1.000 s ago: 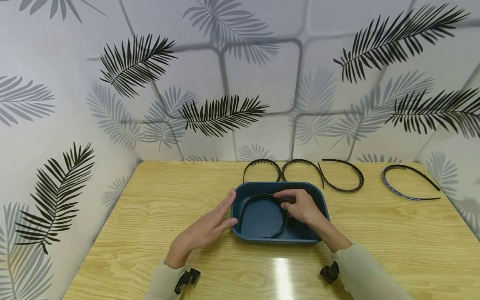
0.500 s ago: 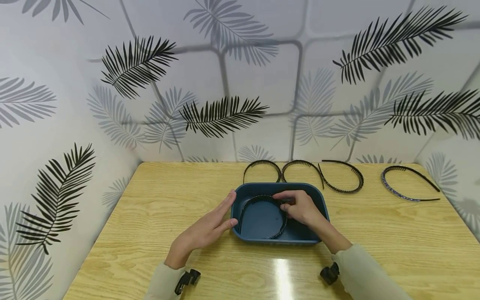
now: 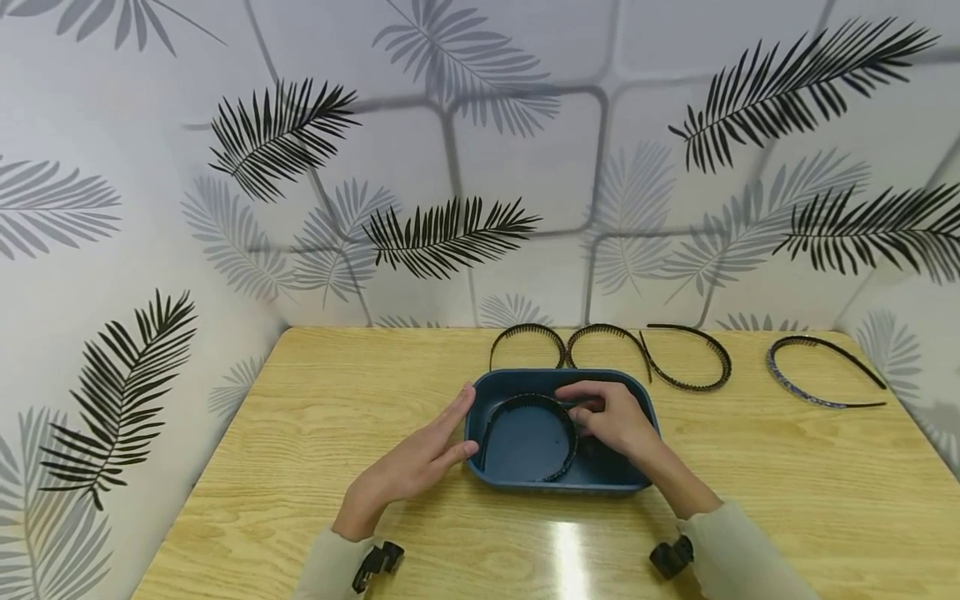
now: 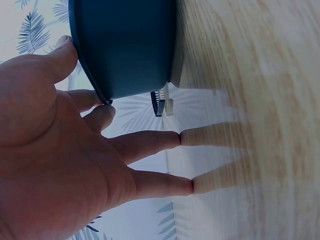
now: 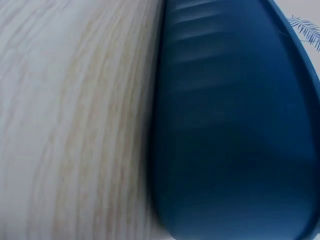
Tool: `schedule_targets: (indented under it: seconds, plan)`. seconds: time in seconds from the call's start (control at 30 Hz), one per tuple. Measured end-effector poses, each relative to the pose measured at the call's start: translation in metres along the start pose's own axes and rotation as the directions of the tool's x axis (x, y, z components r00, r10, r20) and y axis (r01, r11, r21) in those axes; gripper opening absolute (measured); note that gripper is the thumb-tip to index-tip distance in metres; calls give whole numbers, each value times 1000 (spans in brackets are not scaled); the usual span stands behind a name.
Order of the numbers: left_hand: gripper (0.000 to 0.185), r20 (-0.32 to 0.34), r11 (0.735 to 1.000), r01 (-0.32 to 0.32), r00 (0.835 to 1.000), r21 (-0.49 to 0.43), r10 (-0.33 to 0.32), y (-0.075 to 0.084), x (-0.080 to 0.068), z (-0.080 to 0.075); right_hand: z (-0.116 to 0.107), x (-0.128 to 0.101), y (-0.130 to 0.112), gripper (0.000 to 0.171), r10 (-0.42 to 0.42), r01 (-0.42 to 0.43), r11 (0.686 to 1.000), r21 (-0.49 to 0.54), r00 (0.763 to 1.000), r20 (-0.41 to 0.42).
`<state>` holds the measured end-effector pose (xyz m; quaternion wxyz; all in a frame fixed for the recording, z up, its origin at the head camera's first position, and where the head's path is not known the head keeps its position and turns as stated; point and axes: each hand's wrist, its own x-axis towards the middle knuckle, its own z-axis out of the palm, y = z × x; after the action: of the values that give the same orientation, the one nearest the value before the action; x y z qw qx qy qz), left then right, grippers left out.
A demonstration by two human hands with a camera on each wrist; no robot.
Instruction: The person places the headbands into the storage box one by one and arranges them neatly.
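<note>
Head view: one toothed black headband (image 3: 528,437) lies curved in the blue plastic tub (image 3: 637,475). The right hand (image 3: 611,417) pinches its arch; the left hand (image 3: 420,462), fingers straight, rests on the tub's left wall. Four thin headbands (image 3: 686,358) remain behind the tub on the glossy wood-grain counter (image 3: 300,417).

Left wrist view: spread fingers (image 4: 150,142) beside the tub's smooth wall.

Right wrist view: tub wall only; that grip is hidden.

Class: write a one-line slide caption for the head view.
Right hand holds a black headband in a blue tub; left hand steadies it.
</note>
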<state>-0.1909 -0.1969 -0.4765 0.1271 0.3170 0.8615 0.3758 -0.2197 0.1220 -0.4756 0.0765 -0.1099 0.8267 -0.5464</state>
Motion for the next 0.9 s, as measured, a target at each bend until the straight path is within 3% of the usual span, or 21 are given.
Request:
schedule_targets:
  seconds: [0.13,0.53,0.9]
  plan:
    - [74,3,1000,-1,1000,2,1,1,1,0,-9,-4,0,29,-64,64,998,9,998,-6]
    - [74,5,1000,12,1000,4,-12,3,0,0,-39,-21,-12,28,-127,129,991,43,991,-34]
    - [74,2,1000,10,1000,14,-10,-1,1,1,-63,-25,-13,31,-124,126,992,27,988,-89]
